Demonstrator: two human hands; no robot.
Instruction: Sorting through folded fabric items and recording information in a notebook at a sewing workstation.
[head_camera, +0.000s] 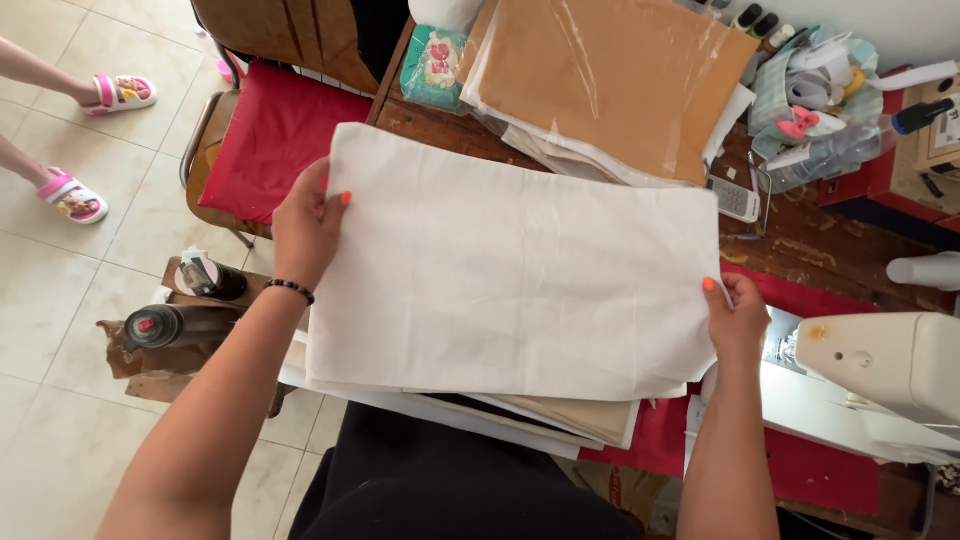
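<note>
Two hands hold one cream cloth panel flat over a stack of fabric.

The cloth panel (510, 265) is a single rectangle whose long axis runs from hand to hand, so it lies between the two grips. The left hand (305, 225) pinches its left edge, thumb on top; the right hand (735, 320) pinches its lower right corner, fingers closed on the cloth. Neither hand is nearer; each holds one end. Just under the panel lies a stack of fabric pieces (520, 420), several layers, the exact count unclear. Beyond the panel, on the wooden tabletop (800, 245), lies one plastic-wrapped brown sheet (610, 75). Right of the panel stands one white sewing machine (880, 365); left of it, one red-cushioned chair (265, 140).
</note>
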